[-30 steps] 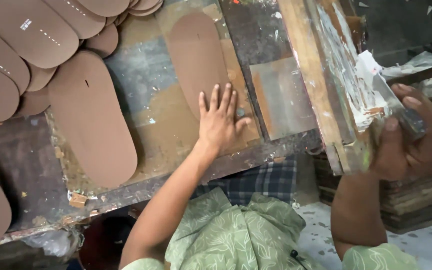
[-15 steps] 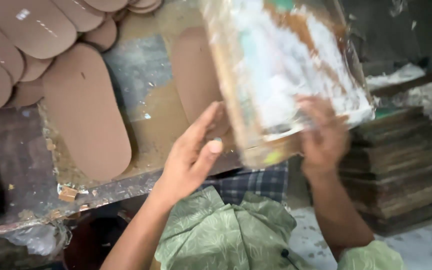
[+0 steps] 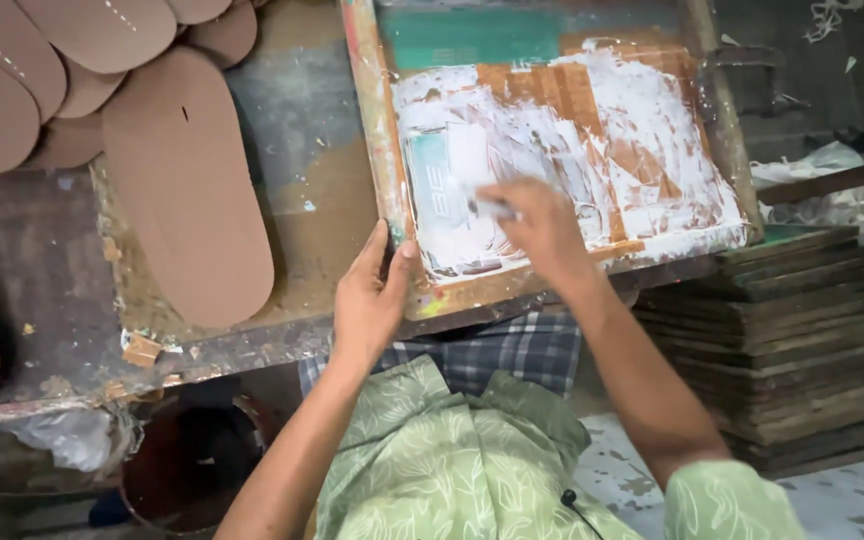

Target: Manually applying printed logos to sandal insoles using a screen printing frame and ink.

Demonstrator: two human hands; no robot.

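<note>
Stained, paint-caked surface carries a screen frame at 1 o'clock, laid flat. Left hand clamps the frame's near-left corner, fingers closed on the edge. Right hand presses a small tool into the white ink — fingers wrapped around it, tool blurred. Step judged: ink pass; next calls for an even stroke. Whatever lies beneath the mesh is hidden. Brown soles lie at 10 o'clock, some cut off.

No packages, labels, signs or display screens show here — only bare work surfaces.
</note>
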